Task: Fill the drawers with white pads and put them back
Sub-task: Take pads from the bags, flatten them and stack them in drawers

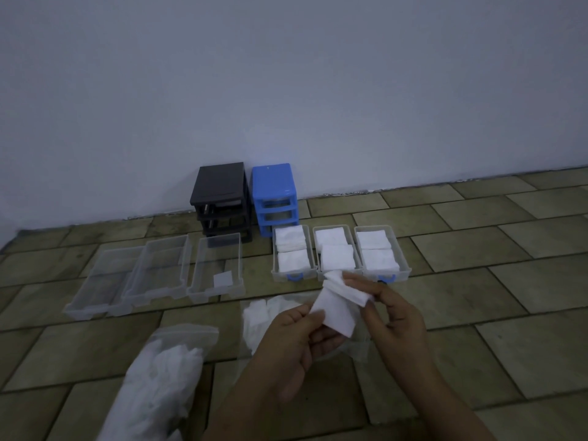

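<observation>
Separating: left hand (294, 337) and right hand (393, 316) each pinch white pads (337, 308) in their fingers, above the floor (477, 361).
Filled: three blue-handled drawers (339, 254) hold pads, in front of the blue cabinet (275, 194).
Remaining: three clear drawers (156, 272); the nearest holds one pad, the others look empty.
Supply: bagged pads (165, 377) beside the left forearm.
Outstanding: all six drawers lie outside the cabinets, black cabinet (221, 198) included.
</observation>
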